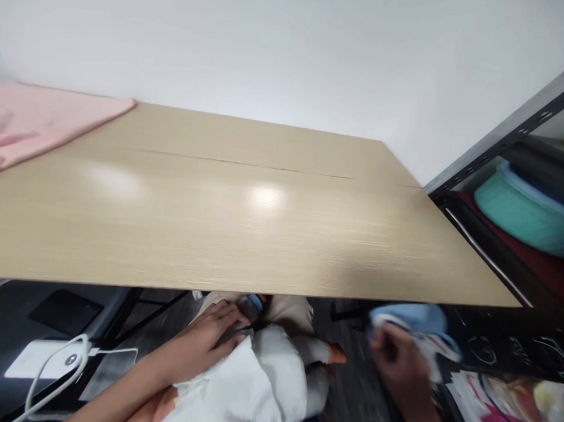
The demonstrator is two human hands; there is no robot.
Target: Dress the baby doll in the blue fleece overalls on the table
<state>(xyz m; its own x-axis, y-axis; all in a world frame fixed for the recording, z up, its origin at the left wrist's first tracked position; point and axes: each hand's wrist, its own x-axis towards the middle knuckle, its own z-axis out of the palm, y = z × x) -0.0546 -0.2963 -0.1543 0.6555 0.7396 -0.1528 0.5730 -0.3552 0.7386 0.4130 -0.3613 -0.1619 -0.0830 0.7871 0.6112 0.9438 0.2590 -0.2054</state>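
Observation:
My left hand (221,327) rests low in the lap, below the table's front edge, its fingers extended over the light trousers (286,312). A bunched white cloth (235,391) lies beside its wrist. Off to the right, my right hand (399,362) is blurred by motion, with its fingers curled. Light blue cloth with white parts (413,318) shows at its fingertips and seems to be in its grip. The blur and the table edge hide the exact contact.
A wooden table (243,234) spans the view, with pink cloth (45,117) at its left. A dark shelf rack with a teal bin (528,208) stands right. Lower left are a white power bank (42,359) with a cable and a black phone-like slab (66,311).

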